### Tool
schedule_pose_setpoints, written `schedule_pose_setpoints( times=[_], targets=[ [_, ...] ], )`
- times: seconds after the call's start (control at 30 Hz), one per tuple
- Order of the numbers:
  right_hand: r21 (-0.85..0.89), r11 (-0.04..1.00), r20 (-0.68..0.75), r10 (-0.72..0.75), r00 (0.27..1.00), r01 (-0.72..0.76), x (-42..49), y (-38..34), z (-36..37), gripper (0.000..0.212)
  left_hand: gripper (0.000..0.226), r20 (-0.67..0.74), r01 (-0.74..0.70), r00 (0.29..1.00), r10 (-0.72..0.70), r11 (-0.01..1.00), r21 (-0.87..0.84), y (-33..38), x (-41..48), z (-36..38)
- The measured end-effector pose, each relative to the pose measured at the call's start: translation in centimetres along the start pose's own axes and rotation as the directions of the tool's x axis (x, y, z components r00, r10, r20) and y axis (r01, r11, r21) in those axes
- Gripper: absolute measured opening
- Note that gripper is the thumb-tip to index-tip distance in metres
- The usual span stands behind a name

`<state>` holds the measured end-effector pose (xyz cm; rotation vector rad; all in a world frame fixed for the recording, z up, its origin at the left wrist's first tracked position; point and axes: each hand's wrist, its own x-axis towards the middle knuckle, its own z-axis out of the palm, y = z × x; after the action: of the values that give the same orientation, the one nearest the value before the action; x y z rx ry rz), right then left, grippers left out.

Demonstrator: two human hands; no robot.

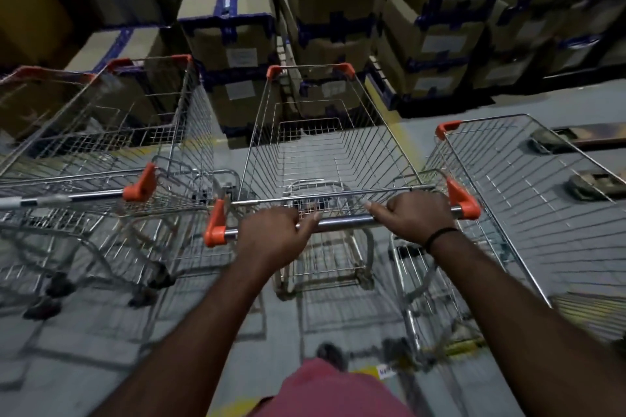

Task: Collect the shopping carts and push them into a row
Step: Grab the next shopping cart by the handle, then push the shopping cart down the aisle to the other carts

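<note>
Between two parked carts, at the centre of the head view, stands the middle cart [325, 152], a wire shopping cart with orange plastic corner caps. Its long axis runs straight away from the person. The narrow front end points at the stacked boxes [233, 30] and the handle bar [342, 223] lies nearest the body.

Through the mesh of its basket only the grey floor [84, 349] and the cart's own lower frame show. The left hand [271, 234] is curled over the handle bar towards its left end. The right hand [415, 217] grips the same bar near the right orange cap, and a black band [440, 235] circles that wrist.

Just beside, on the left, is the left cart [101, 145], roughly parallel and facing the same way. Motion blur hides whether anything lies in its basket. The right cart [542, 196] stands close on the other side, and floor is visible through its mesh.

All the boxes are brown cardboard bound with dark blue tape, closed, and piled several high. Most carry a white paper label [241, 57], but the print is too blurred to read. Near the bottom edge a small yellow floor tag [386, 372] carries dark writing, also illegible. A pink garment [332, 389] fills the lower centre.
</note>
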<state>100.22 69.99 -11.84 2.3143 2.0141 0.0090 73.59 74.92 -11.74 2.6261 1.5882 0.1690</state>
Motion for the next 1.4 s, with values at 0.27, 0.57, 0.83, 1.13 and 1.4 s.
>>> schedule_pose_setpoints(
  times=[0.27,0.57,0.83,1.13,1.4],
  targets=[
    [0.003,0.997,0.006,0.071,0.997,-0.071,-7.6,-0.3,0.7,0.099,0.072,0.0,-0.048,0.999,0.048,0.999,0.0,1.1,-6.0,0.2],
    [0.01,0.997,0.004,0.078,0.997,-0.078,-16.2,0.2,0.9,0.083,0.068,0.02,-0.07,0.997,0.071,0.997,-0.023,4.5,-13.4,0.2],
    [0.057,0.998,-0.043,0.024,0.999,-0.022,-19.5,1.2,1.5,0.08,0.065,0.002,-0.032,0.999,0.032,0.999,-0.014,7.0,-17.4,-0.1],
    [0.049,0.997,-0.022,-0.062,0.998,0.063,-22.6,1.7,1.1,0.079,0.082,-0.049,0.061,0.997,-0.059,0.997,0.054,8.5,-21.2,1.1],
    [0.067,0.996,-0.03,-0.061,0.998,0.063,-25.2,1.5,1.1,0.084,0.093,-0.027,0.041,0.999,-0.038,0.994,0.104,9.0,-23.2,0.9]
  ],
)
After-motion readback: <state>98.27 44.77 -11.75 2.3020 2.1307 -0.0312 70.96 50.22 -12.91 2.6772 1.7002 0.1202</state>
